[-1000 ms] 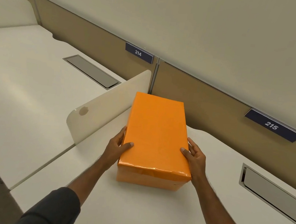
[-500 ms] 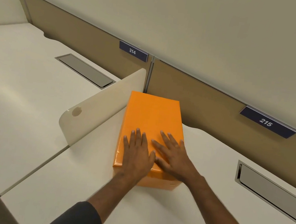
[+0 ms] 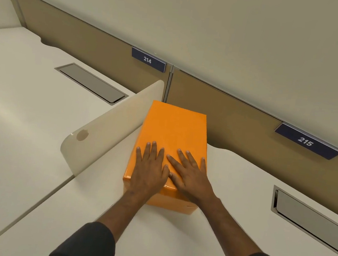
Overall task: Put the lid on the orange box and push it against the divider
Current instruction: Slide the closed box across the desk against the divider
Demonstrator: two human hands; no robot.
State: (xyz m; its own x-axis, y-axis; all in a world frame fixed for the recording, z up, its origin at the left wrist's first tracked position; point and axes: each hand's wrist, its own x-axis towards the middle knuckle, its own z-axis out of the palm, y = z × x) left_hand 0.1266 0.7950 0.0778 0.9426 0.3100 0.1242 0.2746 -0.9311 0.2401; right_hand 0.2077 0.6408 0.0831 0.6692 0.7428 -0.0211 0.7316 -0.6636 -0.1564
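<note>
An orange box [image 3: 177,201] stands on the cream desk [image 3: 152,240], with its glossy orange lid [image 3: 175,130] seated on top. My left hand [image 3: 149,169] and my right hand [image 3: 188,175] lie flat side by side on the near end of the lid, fingers spread, palms down, gripping nothing. The cream side divider [image 3: 110,125] rises just left of the box; the box's far left corner sits close to it, and I cannot tell whether they touch. The box's far end lies near the tan back panel [image 3: 237,122].
Grey cable hatches are set into the desk at back left [image 3: 91,83] and at right [image 3: 309,215]. Blue number plates 214 [image 3: 148,60] and 215 [image 3: 306,141] hang on the back panel. The neighbouring desk [image 3: 18,122] lies beyond the divider.
My hands left the sides of the box and came to rest flat on the lid. The box has shifted a little further back along the divider.
</note>
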